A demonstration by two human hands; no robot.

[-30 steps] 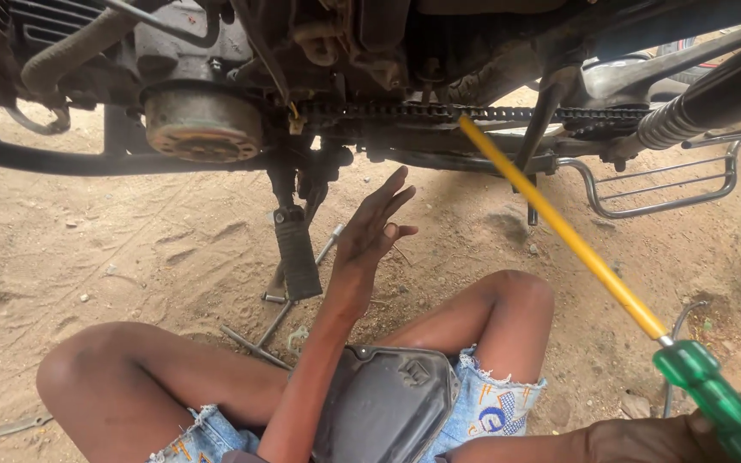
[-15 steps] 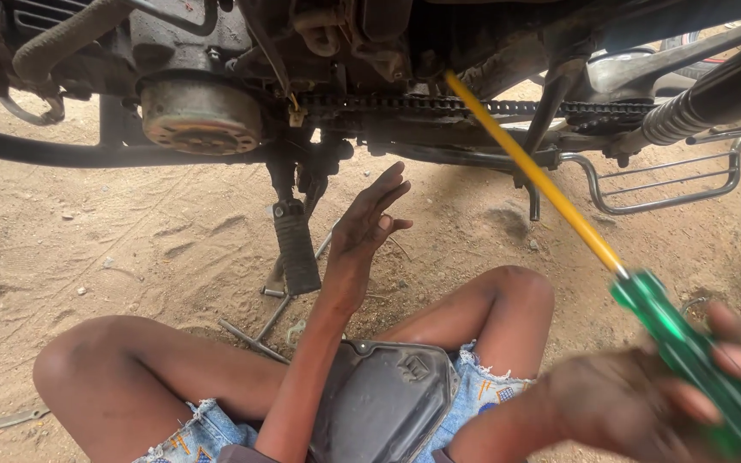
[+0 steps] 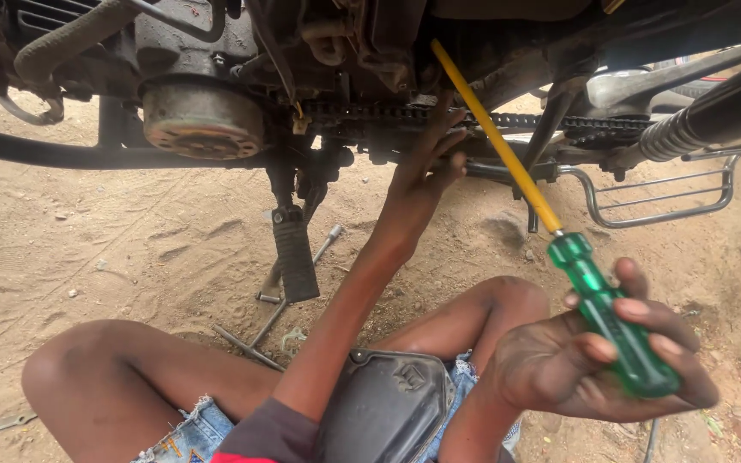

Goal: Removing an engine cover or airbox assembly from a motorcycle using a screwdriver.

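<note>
right hand (image 3: pixel 598 364): lower right of the frame, palm turned up, fingers curled loosely about the green handle of the screwdriver (image 3: pixel 559 257); thumb and fingertips lie over the handle, so it has hold of it.
screwdriver: translucent green handle at lower right, long yellow shaft slanting up and left to the upper middle of the frame, where its tip goes in under the motorcycle's frame; the tip itself is hidden.
left hand (image 3: pixel 418 176): centre of the frame, arm stretched up from the bottom edge, fingers spread and open, holding nothing; the fingertips reach the drive chain (image 3: pixel 473 120), though whether they press on it i cannot tell.
drive chain: runs level across the upper middle, from the engine toward the right.
engine cover (image 3: pixel 203 116): round, dusty metal disc at upper left.
side stand (image 3: pixel 293 253): dark bar hanging down left of centre, its foot on the sand.
wrench (image 3: pixel 298 274): long thin metal tool lying on the sandy ground just beside the stand.
footrest rail (image 3: pixel 658 193): bent metal bar at right, under the chain.
dark cover (image 3: pixel 383 407): black moulded part resting in the lap at bottom centre, between the bare knees.
</note>
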